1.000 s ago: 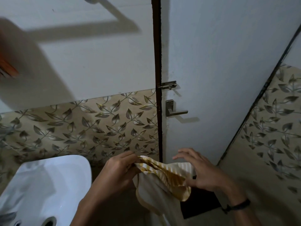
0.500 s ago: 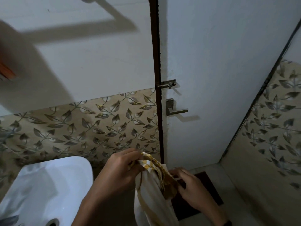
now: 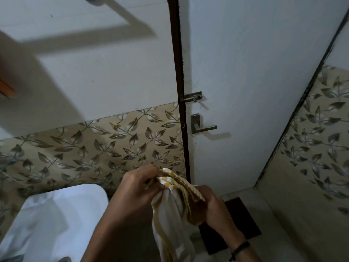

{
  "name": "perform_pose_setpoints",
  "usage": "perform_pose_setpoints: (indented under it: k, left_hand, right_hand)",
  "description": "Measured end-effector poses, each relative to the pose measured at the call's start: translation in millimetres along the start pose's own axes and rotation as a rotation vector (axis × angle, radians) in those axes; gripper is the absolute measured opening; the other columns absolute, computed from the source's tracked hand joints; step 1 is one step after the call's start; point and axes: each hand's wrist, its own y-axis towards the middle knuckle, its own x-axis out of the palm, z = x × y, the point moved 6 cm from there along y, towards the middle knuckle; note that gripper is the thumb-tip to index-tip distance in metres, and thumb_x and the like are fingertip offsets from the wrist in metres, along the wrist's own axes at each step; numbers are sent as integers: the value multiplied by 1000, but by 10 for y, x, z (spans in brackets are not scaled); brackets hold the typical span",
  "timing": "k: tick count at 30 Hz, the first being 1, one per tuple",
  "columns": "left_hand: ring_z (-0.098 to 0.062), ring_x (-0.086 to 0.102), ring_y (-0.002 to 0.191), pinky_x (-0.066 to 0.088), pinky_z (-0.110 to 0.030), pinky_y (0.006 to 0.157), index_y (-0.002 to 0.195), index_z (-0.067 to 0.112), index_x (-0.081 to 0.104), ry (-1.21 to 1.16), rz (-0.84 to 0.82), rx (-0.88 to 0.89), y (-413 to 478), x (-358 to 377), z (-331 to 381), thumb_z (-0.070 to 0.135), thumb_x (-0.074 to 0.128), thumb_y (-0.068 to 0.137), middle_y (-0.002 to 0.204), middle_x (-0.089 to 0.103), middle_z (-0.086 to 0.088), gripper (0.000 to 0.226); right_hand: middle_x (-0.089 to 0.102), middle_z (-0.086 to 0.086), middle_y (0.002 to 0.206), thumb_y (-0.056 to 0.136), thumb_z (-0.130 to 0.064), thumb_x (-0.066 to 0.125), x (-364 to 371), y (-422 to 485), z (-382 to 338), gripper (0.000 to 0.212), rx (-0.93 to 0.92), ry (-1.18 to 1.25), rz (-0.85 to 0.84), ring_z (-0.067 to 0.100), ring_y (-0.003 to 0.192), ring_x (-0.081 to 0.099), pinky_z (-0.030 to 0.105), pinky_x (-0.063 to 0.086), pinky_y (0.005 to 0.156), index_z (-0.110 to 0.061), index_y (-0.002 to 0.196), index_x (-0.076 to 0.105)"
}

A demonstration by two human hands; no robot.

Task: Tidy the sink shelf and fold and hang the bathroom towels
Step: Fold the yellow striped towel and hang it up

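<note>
Left hand (image 3: 136, 188), right hand (image 3: 213, 208): yellow-striped towel (image 3: 168, 214) is gripped by both.
Top corner is pinched by left hand; bunched fold is clasped by right hand, just right of sink (image 3: 56, 214).

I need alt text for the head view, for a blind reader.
The left hand and the right hand grip a white towel with yellow stripes before a white door; a white sink is at lower left.

A home bathroom: a white sink (image 3: 62, 214) beside the latched door (image 3: 255, 72), leaf-patterned wall tiles (image 3: 94, 148) behind the sink.
</note>
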Motion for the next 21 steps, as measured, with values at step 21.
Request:
perform_pose_setpoints:
  k: [21]
  left_hand:
    - [-2, 61, 76, 46, -14, 61, 84, 24, 69, 183, 50, -68, 40, 41, -316, 6, 80, 81, 81, 63, 17, 22]
  right_hand:
    - [67, -3, 97, 72, 12, 59, -719, 183, -55, 37, 78, -288, 384, 24, 86, 65, 28, 44, 64, -16, 94, 70]
